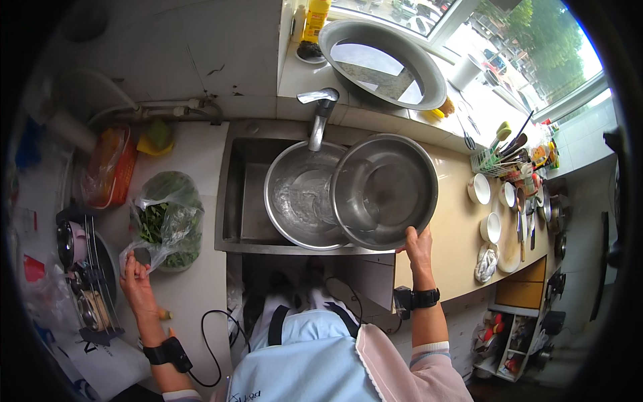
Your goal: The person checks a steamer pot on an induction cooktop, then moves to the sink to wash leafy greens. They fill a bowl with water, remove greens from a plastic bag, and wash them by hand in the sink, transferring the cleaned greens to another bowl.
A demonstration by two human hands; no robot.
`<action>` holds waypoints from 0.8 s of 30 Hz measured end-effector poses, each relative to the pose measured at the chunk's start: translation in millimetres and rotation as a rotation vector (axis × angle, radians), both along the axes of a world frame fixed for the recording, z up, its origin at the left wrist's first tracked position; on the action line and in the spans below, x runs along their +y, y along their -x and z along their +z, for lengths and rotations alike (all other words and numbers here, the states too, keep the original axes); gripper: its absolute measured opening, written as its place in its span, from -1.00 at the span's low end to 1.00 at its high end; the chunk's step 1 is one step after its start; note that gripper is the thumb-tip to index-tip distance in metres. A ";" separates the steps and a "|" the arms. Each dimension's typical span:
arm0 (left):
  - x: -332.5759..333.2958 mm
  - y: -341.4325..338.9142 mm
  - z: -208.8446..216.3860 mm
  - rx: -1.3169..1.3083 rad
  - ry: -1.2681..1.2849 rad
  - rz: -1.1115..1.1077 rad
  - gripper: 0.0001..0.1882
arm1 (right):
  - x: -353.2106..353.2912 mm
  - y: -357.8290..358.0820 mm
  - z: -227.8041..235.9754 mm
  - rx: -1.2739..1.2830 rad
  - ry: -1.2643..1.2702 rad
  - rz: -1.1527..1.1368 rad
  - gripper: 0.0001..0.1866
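My right hand (418, 246) grips the near right rim of a steel basin (395, 181), which holds a little water at its bottom. That basin overlaps the right side of another steel basin (284, 194), whose water is rippled below the chrome faucet (320, 124). Over the left counter, my left hand (136, 285) has its fingers bent at the edge of a clear plastic bag (175, 211) of green leaves, seemingly pinching it. A small dark round thing (142, 256) shows at those fingertips; its kind is unclear.
The lower basin stands in a steel sink (234, 201). A large oval metal tub (435, 87) of water rests on the sill behind. White bowls (490, 228) and a utensil basket (489, 163) stand on the right counter. An orange basket (122, 174) is at the far left.
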State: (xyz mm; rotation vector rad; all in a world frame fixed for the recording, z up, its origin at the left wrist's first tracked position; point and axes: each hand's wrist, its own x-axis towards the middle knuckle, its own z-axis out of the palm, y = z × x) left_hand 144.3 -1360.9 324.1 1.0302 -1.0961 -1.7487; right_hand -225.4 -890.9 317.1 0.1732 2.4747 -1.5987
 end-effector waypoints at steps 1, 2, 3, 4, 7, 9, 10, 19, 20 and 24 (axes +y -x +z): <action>1.7 -0.2 0.2 0.014 0.006 0.002 -0.73 | -2.9 0.1 2.4 0.025 -0.014 0.002 -0.49; 3.5 -0.2 0.8 0.013 0.014 -0.007 -0.72 | -5.6 -0.1 5.1 0.053 -0.020 0.008 -0.49; 4.6 0.2 1.3 0.011 0.024 -0.004 -0.72 | -8.3 -0.2 8.1 0.074 -0.038 0.006 -0.48; 5.9 0.4 1.9 0.008 0.035 0.000 -0.71 | -10.7 -0.3 11.6 0.100 -0.047 0.008 -0.47; 10.6 -0.3 3.0 0.046 0.042 -0.012 -0.67 | -18.4 -1.7 22.7 0.158 -0.078 0.004 -0.44; 12.7 -0.5 2.6 0.032 0.040 -0.011 -0.65 | -23.1 -4.7 30.3 0.177 -0.098 -0.016 -0.41; 13.6 -0.7 2.3 0.037 0.050 -0.019 -0.64 | -24.9 -6.8 33.7 0.206 -0.140 -0.003 -0.41; 18.4 1.2 3.0 0.064 0.085 0.026 -0.55 | -21.5 -26.7 27.8 0.394 -0.355 0.051 -0.39; 19.2 1.8 3.6 0.054 0.080 0.032 -0.53 | -21.5 -28.1 23.4 0.496 -0.391 0.087 -0.38; 22.2 4.4 6.8 0.043 0.093 0.040 -0.49 | -22.7 -40.4 14.4 0.590 -0.353 0.150 -0.34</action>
